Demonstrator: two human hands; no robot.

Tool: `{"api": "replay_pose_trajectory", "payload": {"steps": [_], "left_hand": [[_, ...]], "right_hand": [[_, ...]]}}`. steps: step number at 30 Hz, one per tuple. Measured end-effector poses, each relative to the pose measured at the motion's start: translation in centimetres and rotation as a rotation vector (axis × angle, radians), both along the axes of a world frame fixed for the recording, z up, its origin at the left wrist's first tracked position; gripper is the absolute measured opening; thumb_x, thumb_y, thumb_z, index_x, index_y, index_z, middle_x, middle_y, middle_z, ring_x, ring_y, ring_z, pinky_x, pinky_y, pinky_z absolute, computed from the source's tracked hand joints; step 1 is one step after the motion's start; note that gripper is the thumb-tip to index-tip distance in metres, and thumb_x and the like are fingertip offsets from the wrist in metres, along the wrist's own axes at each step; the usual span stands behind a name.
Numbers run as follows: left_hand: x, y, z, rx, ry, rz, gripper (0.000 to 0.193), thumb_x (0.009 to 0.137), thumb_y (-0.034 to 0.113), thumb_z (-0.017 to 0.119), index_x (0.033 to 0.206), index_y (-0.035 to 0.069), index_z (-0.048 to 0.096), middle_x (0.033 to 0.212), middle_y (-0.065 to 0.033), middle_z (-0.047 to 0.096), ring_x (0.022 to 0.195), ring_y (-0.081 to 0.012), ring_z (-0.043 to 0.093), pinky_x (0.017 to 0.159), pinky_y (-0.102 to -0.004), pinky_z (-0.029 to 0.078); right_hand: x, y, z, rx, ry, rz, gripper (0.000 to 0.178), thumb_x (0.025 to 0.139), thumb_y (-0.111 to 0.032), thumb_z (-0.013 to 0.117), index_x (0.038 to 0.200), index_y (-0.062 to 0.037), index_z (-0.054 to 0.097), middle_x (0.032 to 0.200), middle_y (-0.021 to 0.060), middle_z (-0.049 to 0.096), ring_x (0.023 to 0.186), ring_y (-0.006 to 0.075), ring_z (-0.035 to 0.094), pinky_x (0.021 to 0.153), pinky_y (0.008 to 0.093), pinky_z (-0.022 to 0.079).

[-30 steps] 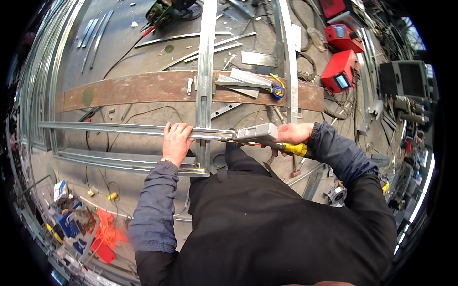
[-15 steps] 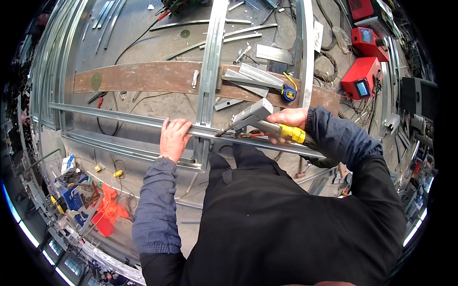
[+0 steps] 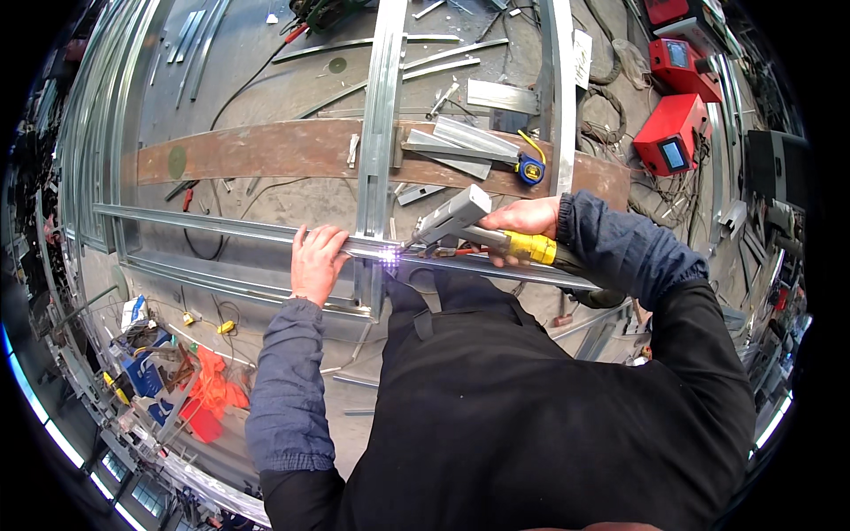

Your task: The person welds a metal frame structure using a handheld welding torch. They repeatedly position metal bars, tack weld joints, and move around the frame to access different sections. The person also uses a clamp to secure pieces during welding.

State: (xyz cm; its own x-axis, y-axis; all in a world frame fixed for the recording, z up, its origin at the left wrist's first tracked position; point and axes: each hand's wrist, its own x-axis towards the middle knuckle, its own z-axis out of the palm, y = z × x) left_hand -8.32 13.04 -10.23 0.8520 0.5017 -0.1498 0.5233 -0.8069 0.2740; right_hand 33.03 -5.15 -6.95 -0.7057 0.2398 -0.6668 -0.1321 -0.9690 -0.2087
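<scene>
My right hand is closed around a grey welding gun with a yellow band below the grip. The gun's nozzle points down and left to a crossing of metal channels, where a bright violet-white light glows. My left hand lies just left of that crossing, its fingers curled over a long galvanized channel. A second channel runs away from me and meets the first at the lit spot. Under the gun, a red-handled tool rests along the channel, partly hidden.
A brown plank crosses behind the frame, bearing metal offcuts and a blue tape measure. Red machines with screens stand far right among cables. Orange cloth and a red bucket are at lower left.
A bright violet-white light has appeared at the gun's tip on the channel crossing. The gun has shifted slightly left; my left hand keeps its hold on the channel.
</scene>
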Motion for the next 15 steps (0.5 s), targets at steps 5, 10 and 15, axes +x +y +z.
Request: {"api": "replay_pose_trajectory", "payload": {"steps": [5, 10, 15], "left_hand": [[0.2, 0.0, 0.1, -0.001, -0.001, 0.001, 0.049, 0.081, 0.020, 0.087, 0.127, 0.015, 0.071, 0.129, -0.0014, 0.070, 0.131, -0.0247, 0.063, 0.123, -0.0536, 0.036], [0.4, -0.1, 0.6, -0.012, 0.013, 0.005, 0.050, 0.081, 0.020, 0.087, 0.128, 0.016, 0.071, 0.129, -0.0015, 0.070, 0.131, -0.0246, 0.063, 0.123, -0.0537, 0.036], [0.1, -0.1, 0.0, 0.002, 0.011, 0.004, 0.050, 0.080, 0.018, 0.087, 0.128, 0.016, 0.071, 0.129, -0.0008, 0.070, 0.131, -0.0239, 0.063, 0.125, -0.0538, 0.035]], "right_hand": [[0.2, -0.6, -0.8, 0.034, 0.025, 0.004, 0.054, 0.117, -0.056, 0.038, 0.138, -0.0133, 0.064, 0.095, 0.0073, 0.075, 0.072, 0.0138, 0.070, 0.065, 0.0308, 0.060], [0.1, -1.0, -1.1, 0.055, -0.037, 0.019, 0.055, 0.117, -0.057, 0.038, 0.138, -0.0134, 0.064, 0.095, 0.0060, 0.075, 0.071, 0.0132, 0.070, 0.064, 0.0310, 0.060], [0.3, -1.6, -1.8, 0.065, -0.003, 0.012, 0.054, 0.117, -0.057, 0.038, 0.137, -0.0134, 0.064, 0.095, 0.0052, 0.075, 0.071, 0.0126, 0.070, 0.064, 0.0305, 0.060]]}}
